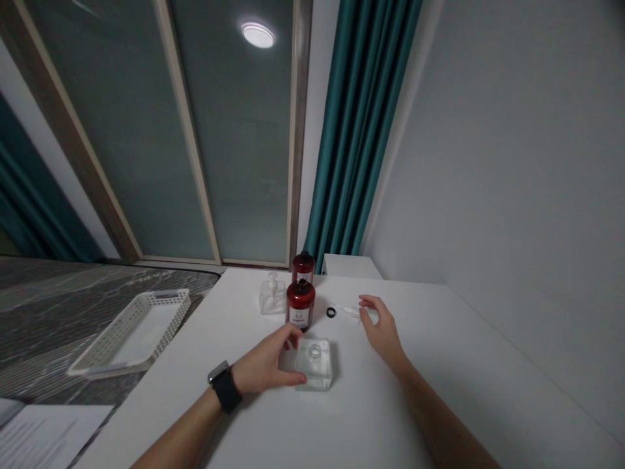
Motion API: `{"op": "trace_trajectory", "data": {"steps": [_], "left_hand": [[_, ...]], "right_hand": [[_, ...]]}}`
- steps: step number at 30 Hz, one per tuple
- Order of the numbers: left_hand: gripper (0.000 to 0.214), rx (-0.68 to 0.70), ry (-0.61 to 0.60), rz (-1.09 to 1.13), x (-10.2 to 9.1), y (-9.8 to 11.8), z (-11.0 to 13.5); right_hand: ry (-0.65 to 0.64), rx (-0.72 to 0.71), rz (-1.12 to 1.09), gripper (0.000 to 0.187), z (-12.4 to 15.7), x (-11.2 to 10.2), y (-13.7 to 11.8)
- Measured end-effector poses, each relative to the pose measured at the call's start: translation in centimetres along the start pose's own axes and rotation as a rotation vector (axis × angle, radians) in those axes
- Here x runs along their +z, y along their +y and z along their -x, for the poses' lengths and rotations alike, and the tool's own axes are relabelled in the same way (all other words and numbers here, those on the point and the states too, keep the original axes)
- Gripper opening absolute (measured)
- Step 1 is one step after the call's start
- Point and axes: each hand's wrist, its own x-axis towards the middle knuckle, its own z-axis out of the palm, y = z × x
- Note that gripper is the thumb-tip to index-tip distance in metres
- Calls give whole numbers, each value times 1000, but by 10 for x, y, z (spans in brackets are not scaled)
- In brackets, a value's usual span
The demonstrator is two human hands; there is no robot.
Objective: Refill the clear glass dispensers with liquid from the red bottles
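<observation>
White table (439,391) ran to a grey wall and teal curtain; near its middle the left hand (266,368) gripped a clear square bottle (315,365) with its neck uncapped, while the right hand (381,326) pinched a small clear pump piece (352,311), not yet fitted. Just behind stood two red jars (301,303), another clear bottle (272,296) and a black ring (331,312), with a white basket (131,332) past the left edge; nothing blocked the hands.

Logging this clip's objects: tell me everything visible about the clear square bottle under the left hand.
The clear bottle looks like glass or clear plastic, low and square with rounded edges. It stands upright on the white table, its round neck open with no cap on. The left hand grips its left side. The nearer of two red jars stands just behind it, apparently not touching.
</observation>
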Motion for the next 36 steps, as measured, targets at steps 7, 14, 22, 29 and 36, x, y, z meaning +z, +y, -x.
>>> {"op": "trace_trajectory", "data": {"steps": [7,14,22,29,36], "left_hand": [[54,4,-2,-1,1,-4,-1],[56,16,2,8,1,-3,0],[55,29,12,7,1,-3,0],[53,40,9,2,-3,1,2],[15,139,368,25,-15,13,-3]], "right_hand": [[-350,-159,-255,38,32,7,-62],[-733,-29,-195,93,44,8,-79],[-764,-19,-189,73,37,3,-86],[-758,-20,-224,78,40,6,-84],[-733,10,-216,68,42,10,-86]]}}
